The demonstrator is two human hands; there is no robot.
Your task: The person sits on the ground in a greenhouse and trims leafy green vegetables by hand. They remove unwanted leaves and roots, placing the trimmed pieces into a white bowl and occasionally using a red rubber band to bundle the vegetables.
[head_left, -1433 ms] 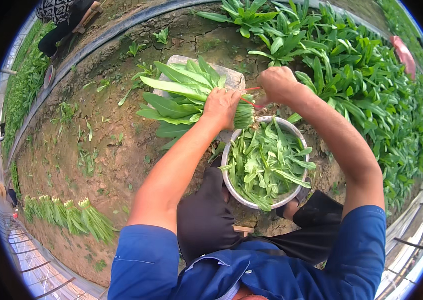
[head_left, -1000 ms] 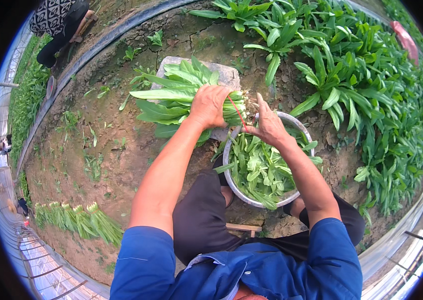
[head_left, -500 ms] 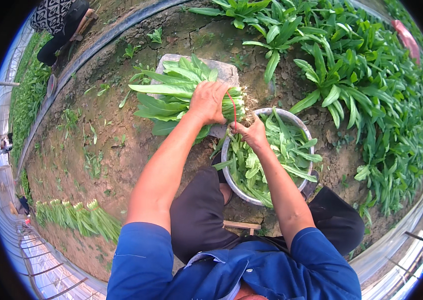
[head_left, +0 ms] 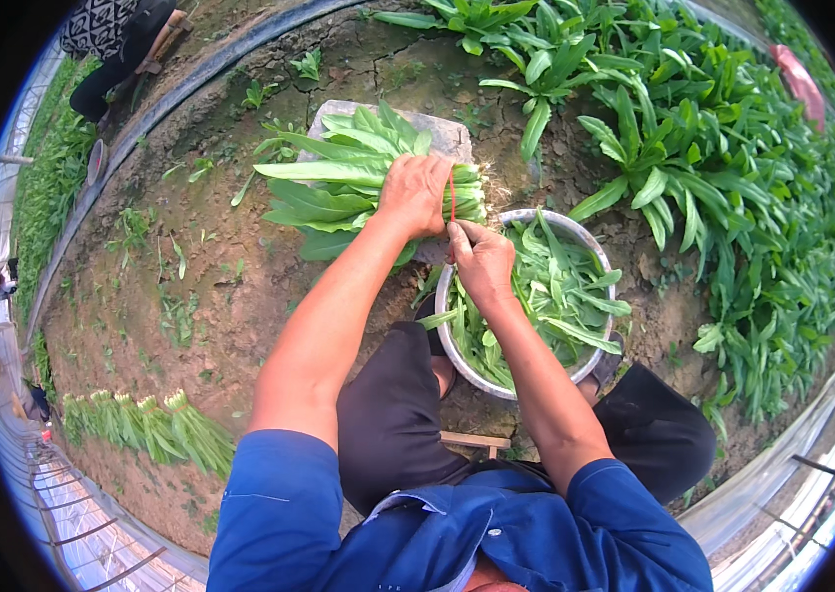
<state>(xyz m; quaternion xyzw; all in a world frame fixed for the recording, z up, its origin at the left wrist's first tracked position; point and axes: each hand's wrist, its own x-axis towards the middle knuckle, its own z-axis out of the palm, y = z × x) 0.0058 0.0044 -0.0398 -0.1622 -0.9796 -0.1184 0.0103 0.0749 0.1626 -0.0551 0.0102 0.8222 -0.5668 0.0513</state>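
Observation:
My left hand (head_left: pixel 415 193) grips a bunch of long green leafy vegetables (head_left: pixel 338 183) near its stem end, the leaves pointing left over a flat grey slab (head_left: pixel 437 133). A thin red band (head_left: pixel 452 197) runs around the stems beside that hand. My right hand (head_left: pixel 481 259) pinches the lower end of the red band, just below the left hand. Under the right hand stands a round metal bowl (head_left: pixel 536 219) full of loose green leaves (head_left: pixel 550 296).
Bare cracked soil (head_left: pixel 210 286) lies to the left, with a row of tied green bunches (head_left: pixel 141 429) at the lower left. Growing leafy plants (head_left: pixel 713 168) fill the right side. Another person (head_left: pixel 111 44) crouches at the top left beyond a dark border strip.
My right hand came back from above the bunch down to the stem end, over the bowl. The left hand kept its grip on the bunch.

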